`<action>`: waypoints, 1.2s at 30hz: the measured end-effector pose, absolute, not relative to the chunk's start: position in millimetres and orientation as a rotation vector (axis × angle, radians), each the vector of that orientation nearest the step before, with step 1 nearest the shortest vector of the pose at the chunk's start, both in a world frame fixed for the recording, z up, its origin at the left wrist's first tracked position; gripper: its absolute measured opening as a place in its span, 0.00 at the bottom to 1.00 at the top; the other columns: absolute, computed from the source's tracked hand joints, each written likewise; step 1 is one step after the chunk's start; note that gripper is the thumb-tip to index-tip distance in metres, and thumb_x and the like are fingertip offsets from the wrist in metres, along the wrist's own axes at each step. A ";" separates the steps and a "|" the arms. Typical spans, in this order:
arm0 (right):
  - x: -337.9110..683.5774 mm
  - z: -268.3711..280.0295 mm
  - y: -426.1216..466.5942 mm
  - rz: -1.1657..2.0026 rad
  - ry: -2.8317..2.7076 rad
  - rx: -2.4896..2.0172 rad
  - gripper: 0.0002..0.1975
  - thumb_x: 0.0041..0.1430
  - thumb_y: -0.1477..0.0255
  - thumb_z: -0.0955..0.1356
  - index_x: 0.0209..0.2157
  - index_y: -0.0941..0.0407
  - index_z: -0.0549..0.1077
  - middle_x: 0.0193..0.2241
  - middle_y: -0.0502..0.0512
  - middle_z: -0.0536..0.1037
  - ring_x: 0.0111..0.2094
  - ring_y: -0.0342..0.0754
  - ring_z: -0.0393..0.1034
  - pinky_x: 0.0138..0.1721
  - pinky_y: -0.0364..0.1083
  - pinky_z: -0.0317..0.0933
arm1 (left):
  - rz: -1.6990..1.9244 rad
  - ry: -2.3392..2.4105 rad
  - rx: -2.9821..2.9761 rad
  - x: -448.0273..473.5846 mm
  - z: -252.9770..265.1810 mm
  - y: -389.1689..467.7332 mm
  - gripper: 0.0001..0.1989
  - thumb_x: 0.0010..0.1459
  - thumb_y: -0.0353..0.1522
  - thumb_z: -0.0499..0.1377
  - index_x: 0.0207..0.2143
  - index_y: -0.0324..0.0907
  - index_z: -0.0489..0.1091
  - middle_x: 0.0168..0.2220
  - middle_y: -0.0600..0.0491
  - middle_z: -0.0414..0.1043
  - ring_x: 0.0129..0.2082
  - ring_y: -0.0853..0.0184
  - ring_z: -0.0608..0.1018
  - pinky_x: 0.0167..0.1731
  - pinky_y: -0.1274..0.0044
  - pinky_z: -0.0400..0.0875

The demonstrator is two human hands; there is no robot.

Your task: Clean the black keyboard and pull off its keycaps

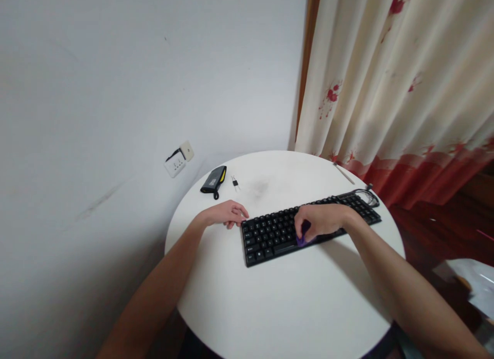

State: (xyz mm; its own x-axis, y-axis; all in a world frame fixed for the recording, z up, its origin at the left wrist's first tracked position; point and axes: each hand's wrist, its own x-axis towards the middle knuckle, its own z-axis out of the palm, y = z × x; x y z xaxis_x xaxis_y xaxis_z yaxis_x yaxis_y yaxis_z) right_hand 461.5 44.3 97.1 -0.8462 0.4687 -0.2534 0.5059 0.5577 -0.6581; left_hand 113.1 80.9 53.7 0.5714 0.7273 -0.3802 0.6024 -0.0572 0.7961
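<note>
A black keyboard (pixel 270 234) lies at a slant across the white round table (pixel 293 302). My right hand (pixel 322 221) is closed around a crumpled purple cloth (pixel 303 239), which rests against the keys near the keyboard's front edge. Part of the cloth is hidden inside the fingers. At the keyboard's upper left corner is my left hand (pixel 227 214); its index finger reaches out and touches the corner, while the other fingers are loosely bent. The keyboard's cable (pixel 366 195) lies coiled over its right end.
Toward the back left lie a grey pouch (pixel 214 180) with a yellow edge and a small black piece (pixel 235 183) with thin wires at both ends. A thin stick (pixel 345 174) lies near the back right rim. A wall socket (pixel 175 165) and a curtain (pixel 358 91) are beyond.
</note>
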 end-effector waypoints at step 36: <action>488.8 16.6 -68.8 -0.130 2.957 2.230 0.14 0.60 0.80 0.62 0.41 0.60 0.78 0.38 0.61 0.73 0.39 0.53 0.70 0.44 0.50 0.67 | 0.099 1.079 1.779 112.6 48.7 91.0 0.21 0.53 0.43 0.62 0.45 0.40 0.72 0.28 0.51 0.75 0.19 0.73 0.71 0.18 0.81 0.57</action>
